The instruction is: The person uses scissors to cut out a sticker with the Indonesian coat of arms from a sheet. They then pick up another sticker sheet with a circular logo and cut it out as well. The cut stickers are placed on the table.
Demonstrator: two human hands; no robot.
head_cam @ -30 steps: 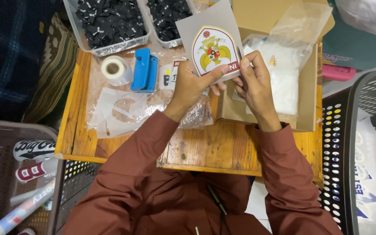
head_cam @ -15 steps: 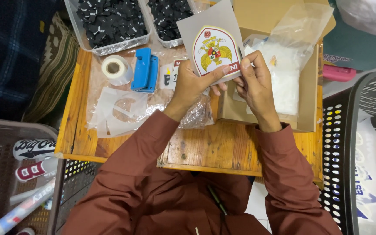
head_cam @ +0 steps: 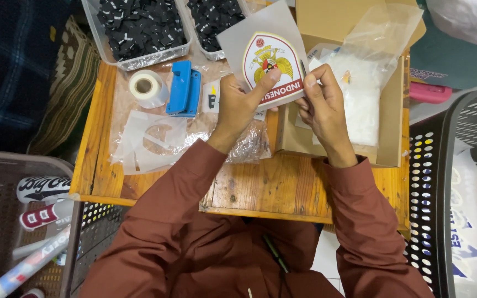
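shield sticker sheet [head_cam: 269,63] upper centre of frame, lifted above surface [head_cam: 260,185], long axis tilted right | left hand [head_cam: 238,105] pinches lower-left edge | right hand [head_cam: 321,105] fingertips closed on right edge, both equally near

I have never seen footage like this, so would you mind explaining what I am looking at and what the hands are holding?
There is no machine here: a person wears a camera on the head, so the single view looks straight down at their own arms in reddish-brown sleeves. The left hand and the right hand together hold up a shield-shaped emblem sticker on its grey backing sheet. Below is a small wooden table. On it lie a roll of white tape, a blue tool, clear plastic bags and an open cardboard box with white packets inside. At the far edge stand two clear trays of small black parts. Perforated baskets sit on both sides.
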